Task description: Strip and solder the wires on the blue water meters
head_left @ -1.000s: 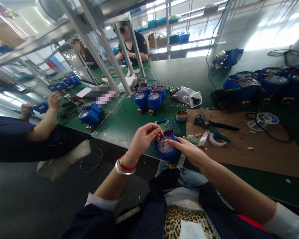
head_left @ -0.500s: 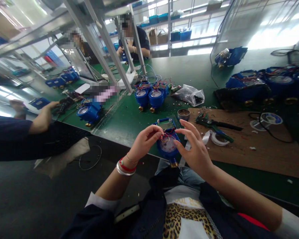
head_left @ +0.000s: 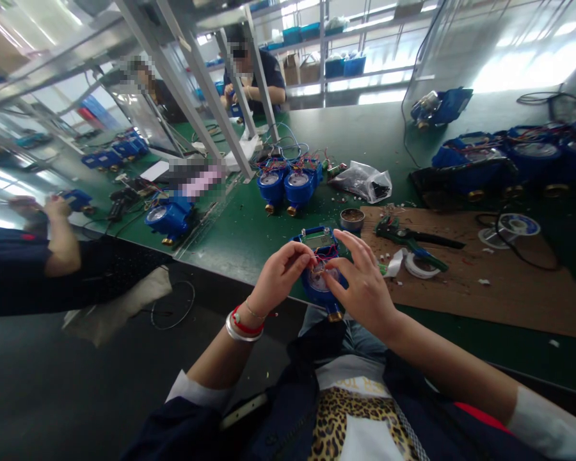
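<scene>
Head view: wires (head_left: 322, 252) are pinched by the left hand (head_left: 282, 272) over the blue meter (head_left: 319, 283), set at the near table (head_left: 230, 237) edge, left of the cardboard (head_left: 465, 282); whether any are gripped by the curved right hand (head_left: 366, 285) cannot be told.

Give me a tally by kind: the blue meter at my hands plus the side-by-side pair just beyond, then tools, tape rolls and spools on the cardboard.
Blue meters: 3
Tools: 1
Tape rolls: 1
Spools: 1
Total: 6
</scene>
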{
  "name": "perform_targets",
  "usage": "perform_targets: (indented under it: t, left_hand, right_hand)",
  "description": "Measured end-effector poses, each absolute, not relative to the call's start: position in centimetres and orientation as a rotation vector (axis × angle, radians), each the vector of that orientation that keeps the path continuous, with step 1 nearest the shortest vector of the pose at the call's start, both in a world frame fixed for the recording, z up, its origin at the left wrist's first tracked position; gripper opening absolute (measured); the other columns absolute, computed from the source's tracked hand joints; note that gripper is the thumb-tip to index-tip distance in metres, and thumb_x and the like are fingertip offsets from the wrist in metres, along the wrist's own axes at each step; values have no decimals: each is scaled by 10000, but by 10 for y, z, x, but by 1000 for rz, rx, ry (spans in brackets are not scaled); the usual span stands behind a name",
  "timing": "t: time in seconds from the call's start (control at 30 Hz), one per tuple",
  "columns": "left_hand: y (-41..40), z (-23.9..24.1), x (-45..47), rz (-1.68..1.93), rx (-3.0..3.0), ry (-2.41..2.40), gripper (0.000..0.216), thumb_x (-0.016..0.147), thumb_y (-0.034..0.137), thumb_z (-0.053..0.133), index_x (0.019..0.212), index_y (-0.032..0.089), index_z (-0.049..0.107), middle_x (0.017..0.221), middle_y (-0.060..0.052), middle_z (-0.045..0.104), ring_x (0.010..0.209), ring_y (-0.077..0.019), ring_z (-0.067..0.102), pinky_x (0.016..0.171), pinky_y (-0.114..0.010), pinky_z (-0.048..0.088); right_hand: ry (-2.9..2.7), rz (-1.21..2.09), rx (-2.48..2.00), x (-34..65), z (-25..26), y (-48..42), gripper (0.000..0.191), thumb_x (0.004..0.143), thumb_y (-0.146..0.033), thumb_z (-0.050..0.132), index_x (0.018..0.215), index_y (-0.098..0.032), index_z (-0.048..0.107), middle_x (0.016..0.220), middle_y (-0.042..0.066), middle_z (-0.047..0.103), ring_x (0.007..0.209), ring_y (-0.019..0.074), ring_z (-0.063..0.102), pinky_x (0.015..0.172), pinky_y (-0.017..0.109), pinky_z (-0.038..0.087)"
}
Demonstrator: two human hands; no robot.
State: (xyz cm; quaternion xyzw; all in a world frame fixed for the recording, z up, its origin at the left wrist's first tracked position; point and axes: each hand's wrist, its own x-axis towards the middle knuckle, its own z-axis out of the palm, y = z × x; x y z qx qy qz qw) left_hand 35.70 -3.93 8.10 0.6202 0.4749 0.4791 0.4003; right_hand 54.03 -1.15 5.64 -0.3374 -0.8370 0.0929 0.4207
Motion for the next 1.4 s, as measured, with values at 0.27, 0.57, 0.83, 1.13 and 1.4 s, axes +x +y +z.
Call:
perform_targets:
  t: [0.27,0.57,0.83,1.13,1.4]
  left_hand:
    - [-42,78,360,1223,1556,1225,178,930,331,500,924,163,560,878,-43,601,817,-135,572,769,-257,478]
    - [-44,79,361,1135,1694,1298,168,911,332,528,917,175,588,910,-56,603,849,-160,560,785,-275,472]
    - [-44,76,363,1180,1578,1279,173,910,340,539,911,172,578,886,-46,596,818,-145,558,767,-262,471]
    - [-42,74,361,1230,1533,1220,161,879,320,595,882,160,583,886,-46,605,805,-131,566,743,-250,482]
    - [-41,77,365,1256,1461,1249,162,872,314,599,877,153,612,858,-44,631,780,-129,584,726,-243,489]
  right_hand:
    - [-2079,222,-805,549,59,-7,129,913,-174,519,927,-182,648,1419,113,437,1325,251,392,1101,470,365]
    - [-1998,360,-781,543,58,-4,127,911,-179,533,911,-220,653,1381,78,478,1286,245,435,1065,474,395]
    - [-1985,373,-746,546,65,-7,125,907,-187,541,963,-211,651,1335,93,520,1264,243,461,1066,452,397]
    - [-1955,184,-1109,623,43,36,241,897,-231,510,1113,-192,610,1337,102,522,1247,238,479,1086,413,361]
    - [-2275,-20,-1735,684,-17,109,703,818,-467,563,1366,-48,429,1374,219,467,1289,348,400,1096,526,220]
